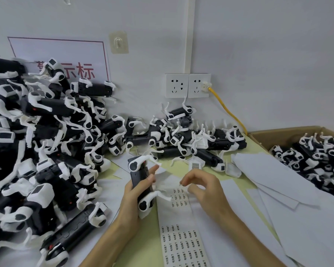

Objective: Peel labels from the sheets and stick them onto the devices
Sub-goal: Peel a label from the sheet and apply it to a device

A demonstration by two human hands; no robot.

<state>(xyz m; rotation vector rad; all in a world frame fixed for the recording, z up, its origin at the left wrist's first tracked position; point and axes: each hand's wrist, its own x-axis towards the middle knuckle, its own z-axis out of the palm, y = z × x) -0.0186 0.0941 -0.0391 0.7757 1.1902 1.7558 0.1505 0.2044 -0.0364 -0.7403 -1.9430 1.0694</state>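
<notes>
Lying within left fingers [149,179]: device [138,176]

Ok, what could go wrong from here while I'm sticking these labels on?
The right hand curls over the label sheet; a tiny label could fold on itself or land crooked on the device the left hand grips. The pile of devices rises right beside that hand and might slide onto the sheet. Loose white sheets overlap nearby and could cover it.
</notes>
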